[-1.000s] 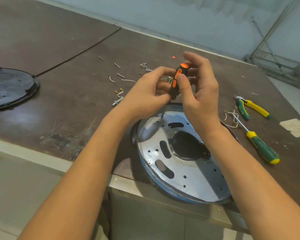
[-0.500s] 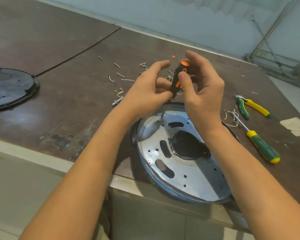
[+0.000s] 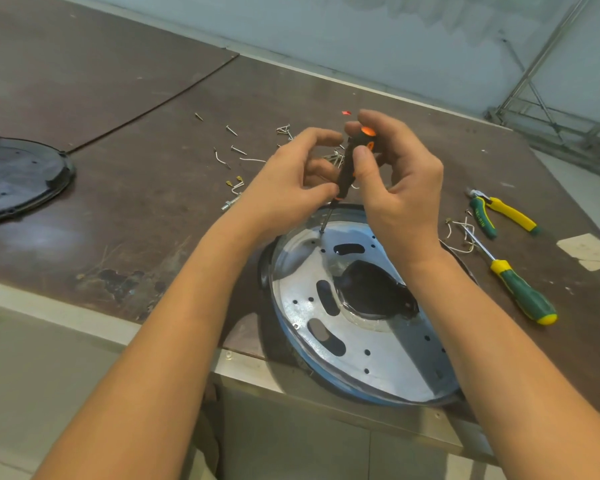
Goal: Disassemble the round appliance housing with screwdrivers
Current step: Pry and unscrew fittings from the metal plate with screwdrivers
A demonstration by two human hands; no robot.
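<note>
Over round housing (image 3: 395,348), left hand (image 3: 284,188), right hand (image 3: 402,195) hold screwdriver (image 3: 346,166), tip inside

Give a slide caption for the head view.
Right hand grips the screwdriver, left hand steadies it, tip on the housing.

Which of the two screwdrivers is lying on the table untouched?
The green-and-yellow screwdriver, flat on the table right of the round housing. The black-and-orange screwdriver stands tip-down, held by the left hand and right hand.

A head-worn wide-angle camera looks forward and down, close above the round housing (image 3: 395,358) on the table (image 3: 136,202).
</note>
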